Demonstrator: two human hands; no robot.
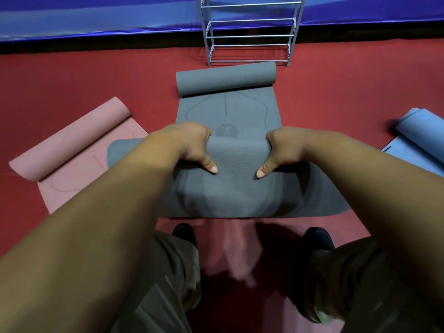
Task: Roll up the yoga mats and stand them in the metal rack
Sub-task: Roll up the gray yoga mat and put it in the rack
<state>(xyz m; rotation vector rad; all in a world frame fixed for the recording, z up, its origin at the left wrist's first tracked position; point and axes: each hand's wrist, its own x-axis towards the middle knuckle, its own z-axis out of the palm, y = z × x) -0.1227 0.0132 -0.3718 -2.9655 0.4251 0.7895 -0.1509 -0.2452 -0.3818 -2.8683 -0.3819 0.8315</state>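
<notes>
left hand (189, 146): I see it curled round the near roll of the grey mat (228, 111).
right hand (284, 150): grips the same roll.
grey mat: on the red floor (336, 92), its far end rolled just before the metal rack (249, 32).

Grey yoga mat (228, 111) is lying flat, its near fold bunching between the fingers (200, 137) and its far end rolled beyond them. Metal rack (249, 36) is standing farther back.

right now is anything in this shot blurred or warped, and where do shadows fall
Head view: wide-angle warp, the rack flares toward the top. Head view: the pink patch at bottom middle is smeared, while the grey mat is sharp. Head view: soft shadows darken the mat's near end; lower frame is dim.
</notes>
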